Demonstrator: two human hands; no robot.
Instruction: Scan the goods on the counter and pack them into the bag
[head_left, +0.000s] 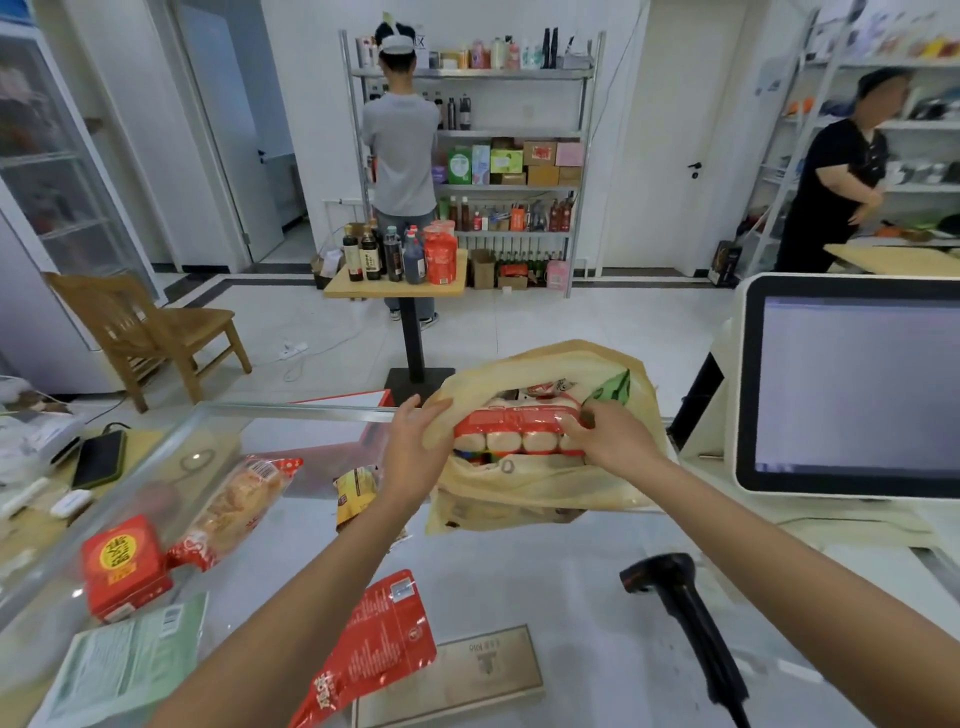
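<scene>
A beige plastic bag (545, 486) lies open on the glass counter (519, 571), holding several goods. My left hand (415, 441) grips the bag's left rim and holds its mouth open. My right hand (608, 434) grips a red-and-clear pack of round buns (514, 431) that sits in the bag's mouth. On the counter lie a red flat packet (384, 639), a bread packet (234, 506), a red box (124, 566), a green-white packet (130, 660), a yellow packet (356, 491) and a flat beige box (467, 670).
A black handheld scanner (685, 618) stands at the front right. A white till screen (852, 384) rises at the right. A dark phone (98, 457) and white devices lie at the far left. Two people stand by shelves beyond the counter.
</scene>
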